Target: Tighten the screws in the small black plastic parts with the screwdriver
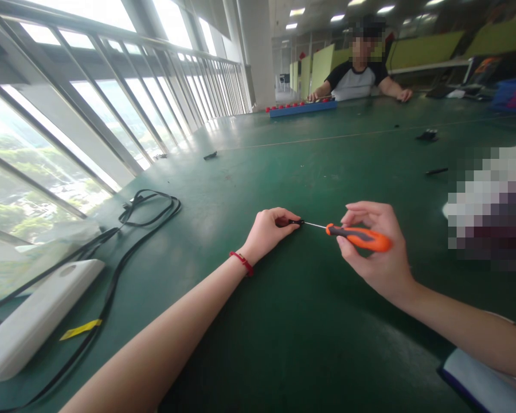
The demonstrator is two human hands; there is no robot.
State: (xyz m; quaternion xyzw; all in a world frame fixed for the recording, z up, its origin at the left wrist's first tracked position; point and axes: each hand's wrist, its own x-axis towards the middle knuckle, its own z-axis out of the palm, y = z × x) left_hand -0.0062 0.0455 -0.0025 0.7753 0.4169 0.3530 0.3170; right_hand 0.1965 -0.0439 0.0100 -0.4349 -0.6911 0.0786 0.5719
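Though nr L arm (pixel 163 338), cable (pixel 110 293) apart

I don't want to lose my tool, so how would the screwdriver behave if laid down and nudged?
The screwdriver may roll, since its handle looks rounded. It is probably heavier at that end, as the handle is far thicker than the shaft, so a push could swing it round. The shaft looks straight and metallic, so it is likely stiff.
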